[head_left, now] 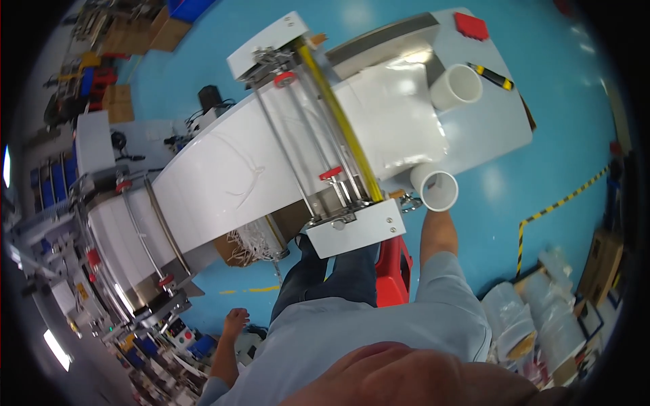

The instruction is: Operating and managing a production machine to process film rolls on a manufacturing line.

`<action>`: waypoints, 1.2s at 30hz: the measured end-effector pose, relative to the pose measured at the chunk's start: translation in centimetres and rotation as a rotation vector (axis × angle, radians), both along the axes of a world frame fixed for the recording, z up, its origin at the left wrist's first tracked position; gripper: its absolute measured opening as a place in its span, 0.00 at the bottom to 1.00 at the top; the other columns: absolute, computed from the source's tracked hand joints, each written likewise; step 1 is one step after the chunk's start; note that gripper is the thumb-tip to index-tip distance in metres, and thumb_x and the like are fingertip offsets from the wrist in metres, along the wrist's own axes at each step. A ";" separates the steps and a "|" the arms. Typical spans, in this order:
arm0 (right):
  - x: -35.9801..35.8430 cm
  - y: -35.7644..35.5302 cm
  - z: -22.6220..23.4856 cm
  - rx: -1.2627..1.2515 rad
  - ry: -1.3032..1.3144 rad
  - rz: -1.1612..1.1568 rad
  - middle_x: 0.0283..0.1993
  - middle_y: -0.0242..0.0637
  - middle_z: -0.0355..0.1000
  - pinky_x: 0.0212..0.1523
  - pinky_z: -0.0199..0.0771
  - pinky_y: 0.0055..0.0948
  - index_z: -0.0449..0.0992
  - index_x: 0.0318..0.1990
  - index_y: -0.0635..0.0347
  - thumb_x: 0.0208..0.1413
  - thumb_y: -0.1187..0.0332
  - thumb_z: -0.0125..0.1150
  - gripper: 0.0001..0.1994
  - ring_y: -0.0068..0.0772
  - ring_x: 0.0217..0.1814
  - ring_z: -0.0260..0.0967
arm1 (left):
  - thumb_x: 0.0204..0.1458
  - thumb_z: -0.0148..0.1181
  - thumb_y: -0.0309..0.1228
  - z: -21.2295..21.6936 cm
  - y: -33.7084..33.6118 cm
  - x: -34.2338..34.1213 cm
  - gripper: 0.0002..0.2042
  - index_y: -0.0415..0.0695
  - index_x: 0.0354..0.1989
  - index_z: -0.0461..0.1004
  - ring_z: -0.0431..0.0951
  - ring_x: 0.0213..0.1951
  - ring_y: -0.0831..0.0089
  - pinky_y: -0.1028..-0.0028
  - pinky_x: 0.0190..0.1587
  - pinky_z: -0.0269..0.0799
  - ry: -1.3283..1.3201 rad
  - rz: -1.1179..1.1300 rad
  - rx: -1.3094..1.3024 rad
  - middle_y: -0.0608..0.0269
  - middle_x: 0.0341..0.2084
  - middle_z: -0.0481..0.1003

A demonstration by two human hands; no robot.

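My left hand hangs low at the left, by my side. Its fingers look loosely apart, with nothing seen in them. My right forearm reaches up to a white open-topped cylinder at the table's near edge. That cylinder hides my right hand, so its fingers and any grip on it do not show. A second white cylinder stands farther back on the table. Beside the two lies a stack of glossy white sheets, at the end of a wide white web running through a roller frame.
A black-and-yellow cutter knife and a red block lie on the grey table. Under the web is a box with shredded white strips. A red stool stands by my legs. Wrapped rolls sit at the lower right.
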State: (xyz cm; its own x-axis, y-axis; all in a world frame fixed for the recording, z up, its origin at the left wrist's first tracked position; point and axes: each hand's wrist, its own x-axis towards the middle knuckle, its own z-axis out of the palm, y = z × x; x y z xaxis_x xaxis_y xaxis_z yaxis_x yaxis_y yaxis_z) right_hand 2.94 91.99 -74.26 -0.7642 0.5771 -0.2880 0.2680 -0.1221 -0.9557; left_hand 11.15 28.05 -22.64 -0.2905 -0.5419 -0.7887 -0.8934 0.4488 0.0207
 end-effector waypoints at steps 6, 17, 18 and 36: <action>0.4 -0.4 -0.2 0.187 0.036 0.115 0.45 0.39 0.70 0.44 0.70 0.30 0.68 0.52 0.59 0.48 0.58 0.60 0.25 0.30 0.44 0.69 | 0.52 0.51 0.37 -0.9 -2.8 2.9 0.13 0.38 0.36 0.71 0.74 0.28 0.77 0.76 0.28 0.69 0.030 0.013 0.023 0.64 0.28 0.75; 2.4 2.9 1.2 0.693 0.055 0.162 0.43 0.40 0.70 0.41 0.70 0.32 0.68 0.52 0.59 0.53 0.54 0.55 0.23 0.29 0.41 0.69 | 0.52 0.53 0.38 -2.0 -1.2 3.5 0.14 0.37 0.36 0.72 0.74 0.26 0.76 0.75 0.30 0.71 0.001 -0.017 0.005 0.64 0.26 0.74; 3.1 4.1 1.9 0.776 0.034 0.154 0.43 0.40 0.70 0.41 0.70 0.32 0.68 0.52 0.59 0.54 0.54 0.54 0.23 0.29 0.41 0.69 | 0.53 0.53 0.38 -2.6 0.2 1.7 0.14 0.37 0.36 0.72 0.74 0.27 0.76 0.76 0.31 0.70 0.097 -0.057 0.042 0.64 0.25 0.74; -26.8 -13.9 51.5 0.981 0.429 1.232 0.40 0.41 0.70 0.44 0.68 0.35 0.73 0.39 0.62 0.45 0.80 0.56 0.11 0.44 0.45 0.67 | 0.41 0.60 0.26 -6.1 27.7 -33.8 0.12 0.38 0.36 0.72 0.67 0.48 0.59 0.63 0.50 0.62 1.312 -1.222 0.034 0.59 0.40 0.70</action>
State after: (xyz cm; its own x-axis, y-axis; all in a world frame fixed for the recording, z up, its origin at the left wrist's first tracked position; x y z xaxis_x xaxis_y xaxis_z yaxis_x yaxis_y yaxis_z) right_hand -23.84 78.06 -22.79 -0.7983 -0.5850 0.1433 -0.5529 0.6175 -0.5594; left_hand -22.65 55.79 -28.78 -0.8558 0.4480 0.2587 0.5170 0.7600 0.3939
